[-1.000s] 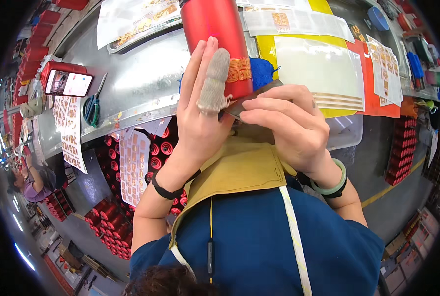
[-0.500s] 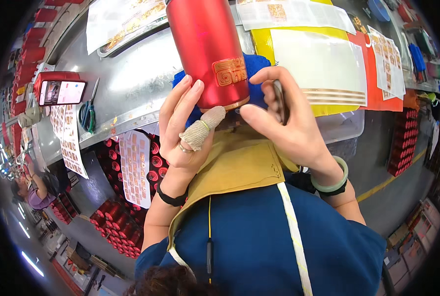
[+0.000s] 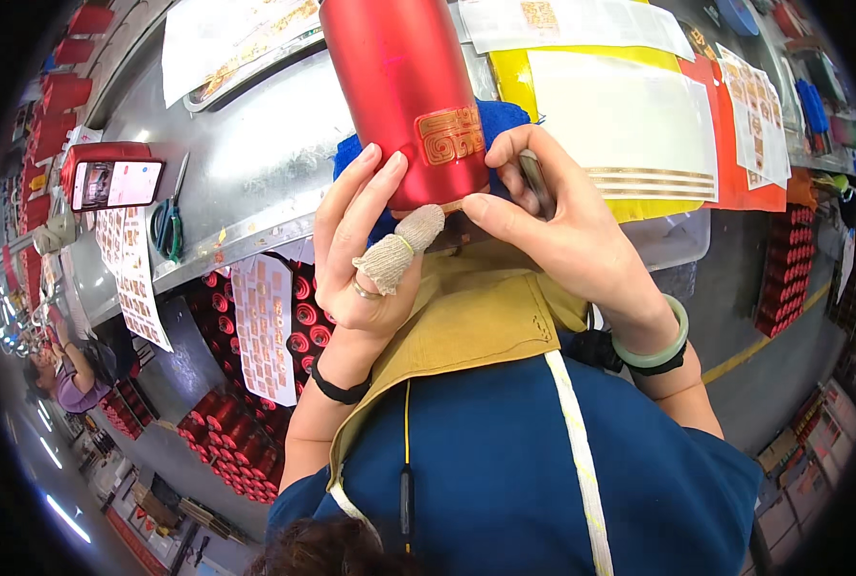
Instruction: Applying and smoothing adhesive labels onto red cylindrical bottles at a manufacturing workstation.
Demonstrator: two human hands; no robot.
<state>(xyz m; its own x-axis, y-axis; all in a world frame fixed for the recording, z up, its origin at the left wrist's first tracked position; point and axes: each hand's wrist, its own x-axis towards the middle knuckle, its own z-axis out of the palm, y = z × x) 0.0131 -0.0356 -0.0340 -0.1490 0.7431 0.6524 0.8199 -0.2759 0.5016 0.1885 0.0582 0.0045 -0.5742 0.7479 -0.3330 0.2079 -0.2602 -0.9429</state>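
A large red metal bottle (image 3: 399, 82) lies on a blue cloth (image 3: 503, 115), its base toward me. Near the base sits a gold square-patterned emblem (image 3: 447, 136), and a thin gold band (image 3: 454, 205) shows along the bottom rim. My left hand (image 3: 356, 254) grips the base end, two fingers flat on the side and a digit in a knitted finger cover (image 3: 404, 245) against the rim. My right hand (image 3: 582, 226) keeps a slim grey metal tool (image 3: 535, 182) in its curled fingers; its thumb presses at the bottom rim. The tool's full shape is hidden.
Left on the metal bench (image 3: 246, 154) are a phone (image 3: 118, 184), scissors (image 3: 169, 226) and a sticker sheet (image 3: 130, 278). A white sheet with gold strips (image 3: 630, 125) lies right. Several red bottles (image 3: 231, 437) stand below the bench. Another person (image 3: 78, 379) is far left.
My right hand has moved left, bringing its thumb onto the bottle's bottom rim. The fingers of my left hand have shifted slightly right along the bottle.
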